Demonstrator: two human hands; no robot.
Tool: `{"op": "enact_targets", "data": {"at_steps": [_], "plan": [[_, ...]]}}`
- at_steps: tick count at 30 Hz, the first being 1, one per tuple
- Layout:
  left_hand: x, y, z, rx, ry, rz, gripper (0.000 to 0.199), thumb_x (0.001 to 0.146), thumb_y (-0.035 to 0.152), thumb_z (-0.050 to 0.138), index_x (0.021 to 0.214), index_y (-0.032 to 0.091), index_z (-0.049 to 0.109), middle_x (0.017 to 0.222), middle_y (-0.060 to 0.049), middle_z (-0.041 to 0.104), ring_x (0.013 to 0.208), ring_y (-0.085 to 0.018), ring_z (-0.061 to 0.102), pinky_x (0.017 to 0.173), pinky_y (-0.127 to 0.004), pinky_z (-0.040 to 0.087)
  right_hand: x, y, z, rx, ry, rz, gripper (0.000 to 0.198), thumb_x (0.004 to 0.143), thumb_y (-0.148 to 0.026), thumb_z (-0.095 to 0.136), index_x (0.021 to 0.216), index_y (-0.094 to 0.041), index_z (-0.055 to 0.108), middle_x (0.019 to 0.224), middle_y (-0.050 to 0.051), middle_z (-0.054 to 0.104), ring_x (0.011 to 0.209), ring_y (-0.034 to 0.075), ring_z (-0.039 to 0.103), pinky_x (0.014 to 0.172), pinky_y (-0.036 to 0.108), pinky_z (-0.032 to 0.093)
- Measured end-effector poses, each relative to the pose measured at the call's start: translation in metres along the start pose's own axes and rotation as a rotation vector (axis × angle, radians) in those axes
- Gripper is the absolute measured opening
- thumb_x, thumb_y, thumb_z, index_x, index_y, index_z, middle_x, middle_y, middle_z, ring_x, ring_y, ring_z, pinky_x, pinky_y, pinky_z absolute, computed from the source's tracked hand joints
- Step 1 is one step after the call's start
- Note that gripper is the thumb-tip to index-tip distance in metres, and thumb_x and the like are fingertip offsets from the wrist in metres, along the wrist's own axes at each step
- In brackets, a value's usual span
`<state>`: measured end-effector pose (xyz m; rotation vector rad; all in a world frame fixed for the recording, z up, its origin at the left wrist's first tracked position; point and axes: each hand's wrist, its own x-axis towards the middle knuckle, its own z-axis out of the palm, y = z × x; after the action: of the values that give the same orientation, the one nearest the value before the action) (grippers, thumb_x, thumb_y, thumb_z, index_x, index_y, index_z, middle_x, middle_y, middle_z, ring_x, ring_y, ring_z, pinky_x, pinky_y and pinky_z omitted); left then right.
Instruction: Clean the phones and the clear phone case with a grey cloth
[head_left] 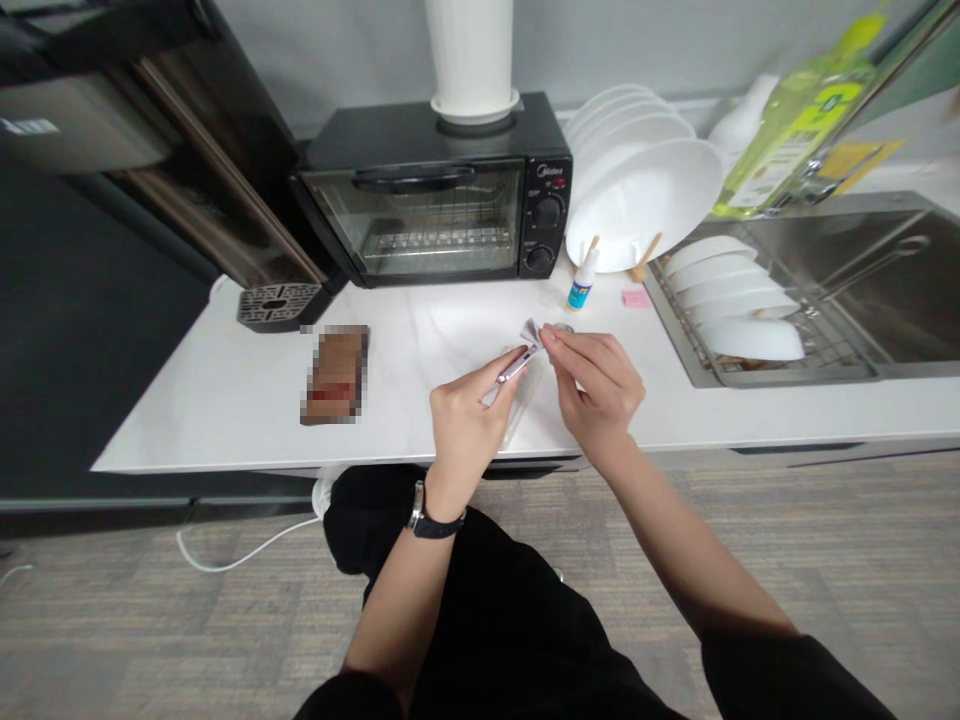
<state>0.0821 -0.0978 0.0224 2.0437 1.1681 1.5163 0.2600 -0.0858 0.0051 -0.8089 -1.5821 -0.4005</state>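
Observation:
My left hand grips a slim pinkish phone edge-on above the white counter. My right hand pinches a small folded white wipe against the phone's far end. A clear plastic wrapper lies on the counter just under the phone. A black watch sits on my left wrist. A small white bottle with a blue label stands a short way behind my hands.
A black toaster oven with a white container on top stands at the back. White plates lean beside it. A sink rack holds white bowls. A brown blurred object and a pink pad lie on the counter.

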Motion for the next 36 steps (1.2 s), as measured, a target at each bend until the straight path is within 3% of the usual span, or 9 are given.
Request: {"op": "enact_targets", "data": {"at_steps": [7,10,13,15,20,23,27,31,36], "plan": [[-0.002,-0.001,0.0,0.0,-0.004,-0.003,0.021,0.106,0.024,0.081,0.126,0.026,0.09,0.12,-0.004,0.092,0.104,-0.028,0.091,0.092,-0.036,0.075,0.001,-0.014,-0.001,-0.066,-0.023,0.043,0.053,0.108,-0.006,0.069,0.153,-0.035,0.076,0.126,0.007,0.09,0.107,0.026,0.086,0.089,0.045,0.074],[-0.001,0.001,-0.001,0.06,-0.017,-0.01,0.016,0.107,0.026,0.078,0.115,0.021,0.091,0.101,-0.004,0.092,0.085,-0.022,0.088,0.078,-0.029,0.069,0.001,-0.022,-0.001,-0.036,-0.031,0.02,0.054,0.108,-0.006,0.071,0.155,-0.032,0.075,0.128,0.008,0.09,0.103,0.025,0.086,0.086,0.043,0.075],[-0.001,0.001,-0.003,0.115,-0.031,-0.004,0.03,0.109,0.027,0.073,0.082,0.019,0.082,0.066,0.001,0.074,0.057,-0.014,0.068,0.059,-0.028,0.052,-0.001,-0.034,-0.001,0.02,-0.058,-0.011,0.056,0.108,-0.005,0.07,0.159,-0.028,0.072,0.131,0.009,0.089,0.105,0.025,0.086,0.086,0.041,0.075],[-0.001,-0.001,-0.003,0.11,-0.02,0.011,0.042,0.108,0.025,0.072,0.067,0.021,0.068,0.056,0.003,0.059,0.051,-0.012,0.056,0.054,-0.03,0.045,-0.005,-0.04,-0.001,0.041,-0.097,-0.006,0.058,0.109,-0.007,0.07,0.162,-0.03,0.07,0.135,0.006,0.088,0.106,0.025,0.086,0.088,0.039,0.076],[-0.002,-0.002,-0.004,0.086,-0.012,0.031,0.048,0.107,0.024,0.072,0.062,0.025,0.056,0.054,0.003,0.053,0.049,-0.013,0.053,0.052,-0.032,0.042,-0.011,-0.034,-0.004,0.051,-0.146,-0.037,0.048,0.112,-0.012,0.068,0.154,-0.034,0.076,0.137,0.001,0.088,0.103,0.024,0.087,0.086,0.038,0.076],[-0.003,0.002,-0.006,0.096,-0.041,0.043,0.042,0.111,0.026,0.07,0.069,0.022,0.067,0.061,0.002,0.068,0.054,-0.012,0.064,0.057,-0.029,0.048,-0.011,-0.021,-0.005,-0.038,-0.113,-0.081,0.042,0.115,-0.015,0.061,0.148,-0.033,0.08,0.129,0.001,0.09,0.095,0.023,0.088,0.081,0.04,0.077],[-0.004,0.007,-0.006,0.057,-0.033,0.031,0.013,0.11,0.025,0.076,0.108,0.022,0.088,0.094,-0.004,0.091,0.078,-0.021,0.086,0.072,-0.029,0.066,-0.007,-0.013,-0.005,-0.078,-0.016,-0.07,0.054,0.11,-0.008,0.066,0.156,-0.034,0.074,0.125,0.003,0.091,0.094,0.024,0.087,0.08,0.04,0.076],[-0.006,0.009,-0.005,0.029,-0.018,0.052,0.021,0.106,0.019,0.08,0.123,0.024,0.09,0.113,-0.003,0.093,0.092,-0.025,0.091,0.082,-0.029,0.075,-0.004,-0.018,-0.006,-0.087,0.005,-0.008,0.065,0.104,0.003,0.07,0.159,-0.031,0.071,0.124,0.007,0.091,0.097,0.023,0.086,0.079,0.039,0.075],[-0.005,0.008,-0.005,0.027,0.009,0.093,0.039,0.101,0.01,0.083,0.132,0.031,0.089,0.124,0.004,0.091,0.1,-0.024,0.092,0.095,-0.028,0.077,-0.002,-0.023,-0.008,-0.091,-0.005,0.066,0.057,0.102,0.004,0.072,0.15,-0.026,0.077,0.122,0.01,0.091,0.099,0.023,0.086,0.081,0.039,0.074]]}}
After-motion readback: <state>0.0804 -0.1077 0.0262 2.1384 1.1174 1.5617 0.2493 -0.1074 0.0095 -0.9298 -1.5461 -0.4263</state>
